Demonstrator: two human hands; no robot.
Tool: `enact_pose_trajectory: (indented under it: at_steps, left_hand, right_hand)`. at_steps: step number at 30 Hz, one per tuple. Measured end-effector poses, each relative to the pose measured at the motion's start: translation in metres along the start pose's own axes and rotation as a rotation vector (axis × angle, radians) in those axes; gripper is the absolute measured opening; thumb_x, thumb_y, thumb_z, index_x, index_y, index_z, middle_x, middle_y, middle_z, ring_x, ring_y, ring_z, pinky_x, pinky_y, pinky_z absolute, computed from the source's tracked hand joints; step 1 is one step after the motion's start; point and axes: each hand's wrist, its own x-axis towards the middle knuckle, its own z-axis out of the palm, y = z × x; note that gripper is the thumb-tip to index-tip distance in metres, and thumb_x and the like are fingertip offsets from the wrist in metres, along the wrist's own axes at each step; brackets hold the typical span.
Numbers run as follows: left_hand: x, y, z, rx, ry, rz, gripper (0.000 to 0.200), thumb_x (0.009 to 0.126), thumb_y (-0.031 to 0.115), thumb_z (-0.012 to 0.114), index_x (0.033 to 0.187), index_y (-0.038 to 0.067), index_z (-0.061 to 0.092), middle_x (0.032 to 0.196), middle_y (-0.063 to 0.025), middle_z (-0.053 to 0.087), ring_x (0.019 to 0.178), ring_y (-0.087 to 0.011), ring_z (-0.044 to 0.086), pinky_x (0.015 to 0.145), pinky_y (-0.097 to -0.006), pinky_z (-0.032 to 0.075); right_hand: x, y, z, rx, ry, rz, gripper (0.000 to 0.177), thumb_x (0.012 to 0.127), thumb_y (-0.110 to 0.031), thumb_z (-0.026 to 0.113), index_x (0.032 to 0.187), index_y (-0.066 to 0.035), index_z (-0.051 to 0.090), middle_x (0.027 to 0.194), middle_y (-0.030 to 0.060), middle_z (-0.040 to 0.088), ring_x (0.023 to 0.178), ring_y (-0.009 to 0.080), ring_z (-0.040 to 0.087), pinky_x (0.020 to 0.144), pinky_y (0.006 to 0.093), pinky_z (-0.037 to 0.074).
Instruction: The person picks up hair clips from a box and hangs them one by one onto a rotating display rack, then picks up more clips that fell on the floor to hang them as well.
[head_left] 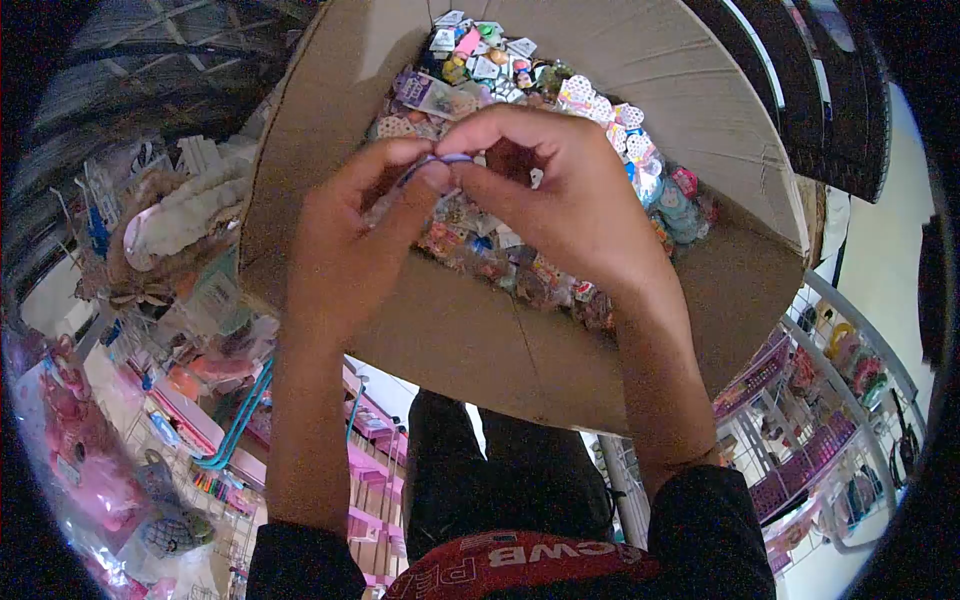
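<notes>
Above an open cardboard box, my left hand and my right hand meet fingertip to fingertip. Both are closed in a pinch on a small purple band-like item. My fingers cover most of it, so its exact kind cannot be made out. Below and beyond my hands the box holds many small carded and bagged trinkets. Some have white scalloped cards. A bag with a teal figure lies at the right side of the pile.
Left of the box hang packaged goods and a fluffy beige item. Pink bagged toys are at lower left. Wire racks with purple baskets stand at lower right. A dark curved object is behind the box at upper right.
</notes>
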Motion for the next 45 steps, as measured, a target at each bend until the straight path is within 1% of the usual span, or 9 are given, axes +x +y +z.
enact_pose_trajectory:
  at_steps: [1,9,13,18,22,25,30,36,45]
  left_hand:
    - [0.000,0.000,-0.001,-0.004,0.001,-0.003,0.021,0.093,0.017,0.063,0.104,-0.001,0.065,0.094,-0.0057,0.068,0.089,-0.0104,0.060,0.081,-0.0263,0.047]
    - [0.004,-0.004,-0.005,-0.039,0.182,0.084,0.018,0.094,0.017,0.062,0.101,0.000,0.065,0.085,-0.0005,0.065,0.079,-0.0059,0.057,0.070,-0.0219,0.046]
    - [0.002,-0.001,-0.004,-0.062,0.237,0.046,0.019,0.094,0.017,0.062,0.101,-0.001,0.065,0.083,0.0005,0.064,0.075,-0.0040,0.055,0.065,-0.0200,0.044]
    - [0.002,-0.003,-0.006,-0.095,0.252,0.052,0.019,0.094,0.017,0.062,0.102,0.000,0.065,0.082,0.0012,0.063,0.071,-0.0033,0.054,0.062,-0.0190,0.043]
    - [0.004,-0.006,-0.005,-0.118,0.270,0.066,0.019,0.094,0.016,0.062,0.103,0.000,0.065,0.083,0.0008,0.064,0.072,-0.0036,0.055,0.063,-0.0192,0.043]
    - [0.004,-0.004,-0.005,-0.155,0.268,0.083,0.018,0.094,0.016,0.062,0.103,0.000,0.065,0.084,0.0005,0.064,0.072,-0.0038,0.055,0.064,-0.0192,0.044]
    - [0.003,-0.001,-0.006,-0.116,0.278,0.057,0.017,0.094,0.014,0.062,0.102,0.000,0.065,0.085,0.0003,0.065,0.075,-0.0038,0.056,0.066,-0.0190,0.044]
    - [0.003,-0.001,-0.005,-0.097,0.297,0.079,0.018,0.094,0.015,0.062,0.102,0.000,0.065,0.085,0.0001,0.065,0.076,-0.0041,0.056,0.067,-0.0195,0.044]
    - [0.005,-0.005,-0.005,-0.127,0.265,0.105,0.022,0.095,0.014,0.060,0.112,0.000,0.061,0.091,-0.0042,0.068,0.079,-0.0066,0.060,0.070,-0.0211,0.047]
  right_hand:
    - [0.001,0.002,0.001,0.014,0.026,-0.051,0.013,0.087,-0.004,0.068,0.099,-0.003,0.068,0.086,-0.0022,0.065,0.070,0.0038,0.054,0.063,0.0211,0.045]
    - [-0.012,0.047,0.011,0.251,0.241,0.095,0.015,0.092,-0.005,0.062,0.106,-0.003,0.065,0.094,0.0024,0.067,0.080,0.0088,0.061,0.068,0.0248,0.049]
    - [-0.009,0.065,0.024,-0.209,0.010,0.253,0.023,0.088,-0.013,0.066,0.108,-0.002,0.064,0.100,0.0111,0.067,0.084,0.0140,0.063,0.068,0.0287,0.051]
    - [-0.004,0.106,0.064,-0.691,0.056,-0.111,0.037,0.078,-0.013,0.070,0.112,0.000,0.062,0.106,0.0195,0.063,0.094,0.0346,0.062,0.079,0.0422,0.052]
    - [0.003,0.124,0.082,-0.768,0.038,-0.061,0.037,0.076,-0.013,0.070,0.108,0.002,0.061,0.108,0.0223,0.060,0.099,0.0387,0.059,0.084,0.0448,0.050]
    - [0.009,0.136,0.085,-0.866,0.051,-0.054,0.030,0.075,-0.012,0.069,0.100,0.004,0.061,0.098,0.0228,0.062,0.094,0.0385,0.061,0.080,0.0455,0.051]
    - [0.004,0.113,0.052,-0.303,-0.177,0.158,0.013,0.081,-0.006,0.066,0.091,-0.001,0.060,0.077,0.0111,0.062,0.074,0.0205,0.062,0.068,0.0358,0.051]
    - [-0.011,0.124,0.006,0.075,0.017,0.189,0.011,0.089,-0.004,0.065,0.099,-0.003,0.062,0.085,0.0011,0.065,0.077,0.0069,0.058,0.064,0.0225,0.046]
    - [-0.026,0.112,-0.016,0.291,0.058,0.283,0.030,0.090,-0.006,0.064,0.119,-0.004,0.059,0.096,0.0020,0.067,0.080,0.0076,0.059,0.065,0.0239,0.046]
